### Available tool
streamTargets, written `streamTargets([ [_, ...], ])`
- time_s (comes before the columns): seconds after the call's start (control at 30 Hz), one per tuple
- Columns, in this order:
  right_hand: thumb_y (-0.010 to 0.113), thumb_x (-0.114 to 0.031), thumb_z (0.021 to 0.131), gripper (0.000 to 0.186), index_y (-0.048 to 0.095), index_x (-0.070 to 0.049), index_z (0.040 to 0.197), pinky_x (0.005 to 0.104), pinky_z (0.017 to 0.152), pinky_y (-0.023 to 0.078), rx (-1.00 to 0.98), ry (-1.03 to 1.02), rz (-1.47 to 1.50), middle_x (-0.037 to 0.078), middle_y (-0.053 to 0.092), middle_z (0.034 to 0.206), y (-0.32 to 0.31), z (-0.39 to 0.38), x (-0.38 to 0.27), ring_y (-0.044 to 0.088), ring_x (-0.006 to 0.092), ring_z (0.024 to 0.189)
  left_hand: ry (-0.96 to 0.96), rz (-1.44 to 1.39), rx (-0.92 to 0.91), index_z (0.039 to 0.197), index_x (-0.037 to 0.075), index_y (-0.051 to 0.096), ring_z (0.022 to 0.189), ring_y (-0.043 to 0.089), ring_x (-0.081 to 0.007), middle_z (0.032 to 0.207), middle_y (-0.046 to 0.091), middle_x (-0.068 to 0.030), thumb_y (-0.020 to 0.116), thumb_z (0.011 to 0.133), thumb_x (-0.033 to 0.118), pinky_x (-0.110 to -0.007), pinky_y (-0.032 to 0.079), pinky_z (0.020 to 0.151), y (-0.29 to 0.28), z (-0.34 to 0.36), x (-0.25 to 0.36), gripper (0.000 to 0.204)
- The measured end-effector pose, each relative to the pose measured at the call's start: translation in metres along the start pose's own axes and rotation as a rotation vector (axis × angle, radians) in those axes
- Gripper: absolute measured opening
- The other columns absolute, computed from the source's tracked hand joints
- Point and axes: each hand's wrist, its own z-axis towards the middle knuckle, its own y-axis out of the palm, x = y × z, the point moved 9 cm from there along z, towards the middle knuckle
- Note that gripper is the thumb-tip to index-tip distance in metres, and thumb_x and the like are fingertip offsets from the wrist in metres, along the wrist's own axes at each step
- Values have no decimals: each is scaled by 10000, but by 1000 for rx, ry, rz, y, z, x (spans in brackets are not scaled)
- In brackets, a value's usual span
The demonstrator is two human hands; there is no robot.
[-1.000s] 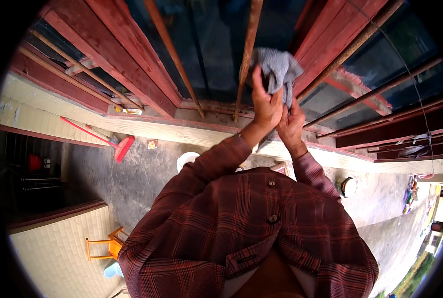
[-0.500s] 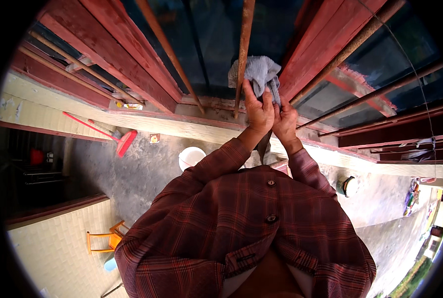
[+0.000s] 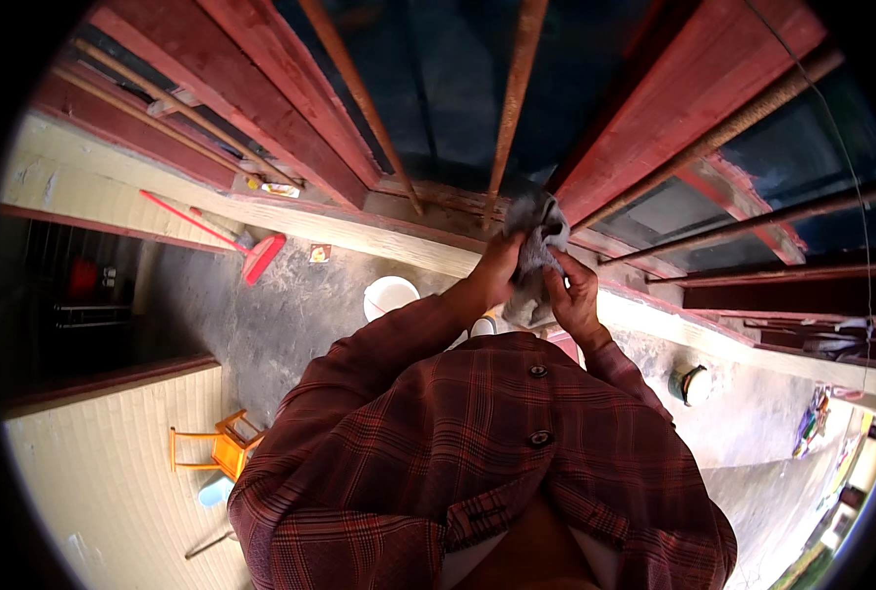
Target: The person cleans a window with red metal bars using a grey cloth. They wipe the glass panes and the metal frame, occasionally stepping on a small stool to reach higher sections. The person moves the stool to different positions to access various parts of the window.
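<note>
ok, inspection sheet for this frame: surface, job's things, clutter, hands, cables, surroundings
Surface: grey concrete floor, stained.
Job's things: crumpled grey cloth at the base of a rusty vertical window bar.
Clutter: red broom, white bucket, orange wooden stool, small round pot.
Hands: left hand and right hand both grip the cloth.
Cables: thin wire across the right panes.
Surroundings: red wooden window frames, tiled wall.

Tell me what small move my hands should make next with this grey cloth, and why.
Probably spread the grey cloth flat and press it to the rusty bar just above. The left hand and right hand both hold it bunched up at the bar's foot, by the red window frame.
</note>
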Motion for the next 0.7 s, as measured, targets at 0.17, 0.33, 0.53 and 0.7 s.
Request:
streamTargets([
  [0.17, 561, -33, 799, 293, 594, 32, 1083, 274, 777, 458, -435, 47, 239, 124, 652, 946, 49, 0, -35, 595, 149, 899, 401, 1104, -116, 1264, 8, 409, 1123, 517, -231, 1210, 531, -94, 642, 795, 60, -334, 397, 964, 19, -107, 59, 526],
  [0.33, 572, -51, 818, 283, 588, 30, 1090, 274, 721, 474, -532, -38, 308, 132, 655, 901, 101, 13, -45, 596, 126, 817, 436, 210, 257, 1189, 13, 493, 1016, 568, -206, 1102, 590, -100, 612, 813, 131, -326, 440, 902, -72, -135, 114, 412],
  [0.53, 591, -97, 835, 211, 584, 33, 1000, 256, 600, 445, -390, -203, 278, 105, 592, 706, 146, 78, -110, 523, 80, 660, 1256, 274, 233, 1187, 21, 458, 948, 551, -142, 1071, 567, -73, 596, 859, 114, -267, 450, 824, 23, -197, 273, 368],
  [0.7, 559, -83, 871, 134, 578, 23, 948, 196, 532, 386, -167, -170, 641, -12, 557, 674, 167, 134, -144, 435, 16, 623, 1662, 803, 337, 1075, 17, 516, 784, 572, -120, 882, 607, -78, 660, 798, 64, -264, 472, 690, 100, -182, 348, 316],
])
